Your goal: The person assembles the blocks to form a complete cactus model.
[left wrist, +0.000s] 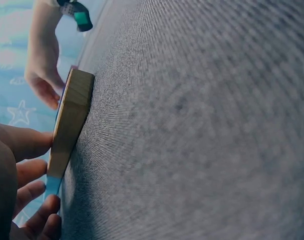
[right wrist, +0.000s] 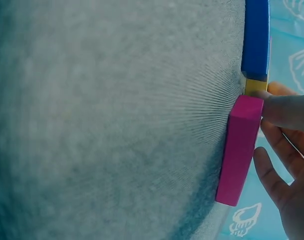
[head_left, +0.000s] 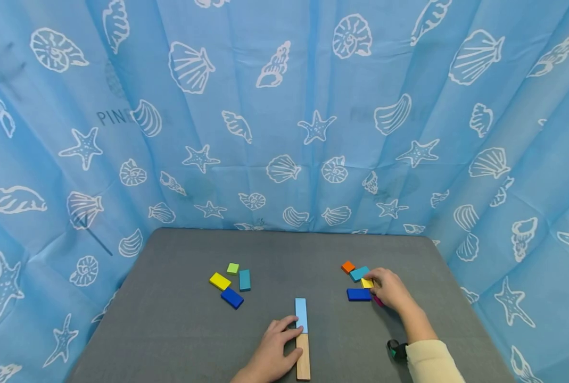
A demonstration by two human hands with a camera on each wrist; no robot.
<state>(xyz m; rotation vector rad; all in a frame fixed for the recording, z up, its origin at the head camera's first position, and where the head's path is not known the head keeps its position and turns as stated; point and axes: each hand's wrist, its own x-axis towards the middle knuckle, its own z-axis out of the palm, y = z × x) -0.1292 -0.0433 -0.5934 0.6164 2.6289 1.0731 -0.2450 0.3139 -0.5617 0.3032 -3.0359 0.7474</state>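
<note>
My left hand [head_left: 277, 348] lies beside two blocks set end to end, a light blue block [head_left: 301, 314] and a natural wood block [head_left: 303, 359]. Its spread fingertips touch their left side and top, thumb at the wooden one. Over a cluster on the right, my right hand [head_left: 388, 287] pinches a small yellow block [head_left: 367, 283] between thumb and finger. Close under that hand, a magenta block [right wrist: 240, 150] lies on the cloth, mostly covered in the head view. A dark blue block [head_left: 359, 294] is just left of the fingers.
Also in the right cluster are a teal block [head_left: 359, 274] and an orange block [head_left: 348, 267]. On the left lie a yellow [head_left: 220, 281], a green [head_left: 233, 268], a teal [head_left: 244, 280] and a dark blue block [head_left: 232, 298]. A shell-print curtain [head_left: 284, 133] surrounds the grey table [head_left: 193, 330].
</note>
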